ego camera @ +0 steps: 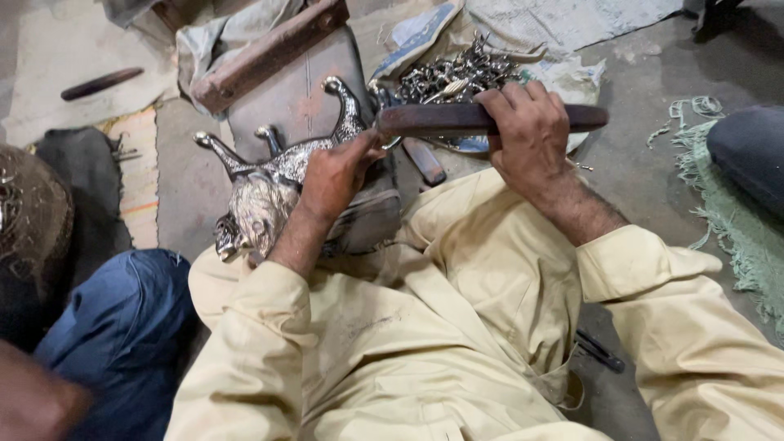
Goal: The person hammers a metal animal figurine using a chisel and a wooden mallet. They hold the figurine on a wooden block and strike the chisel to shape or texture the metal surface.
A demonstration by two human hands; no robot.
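The right hand (531, 135) is wrapped tight around a long, dark, rusty file (490, 119), fingers curled over the top and thumb hidden beneath, gripping it near its middle so both ends stick out; the bar lies nearly level, its left end reaching toward the left hand. The left hand (335, 175) is closed on the back of a shiny silver metal animal figure (265, 196), palm pressed down on the body, thumb stretched right until it meets the tip of the file. The figure lies on its side, its head toward the near left and 3 legs poking up and away to the far side. It rests on a dark metal block (298, 98), which stands on the concrete floor (653, 180) just beyond the person's knees. Both arms wear cream sleeves (245, 343). A rusty flat bar (269, 53) lies slanted across the far end of the block. Far right of it, a heap of small shiny metal pieces (457, 77) sits on a pale cloth (563, 24). At the near left, another person's blue-clad leg (122, 318) shows. A green frayed mat (735, 220) lies at the right edge.
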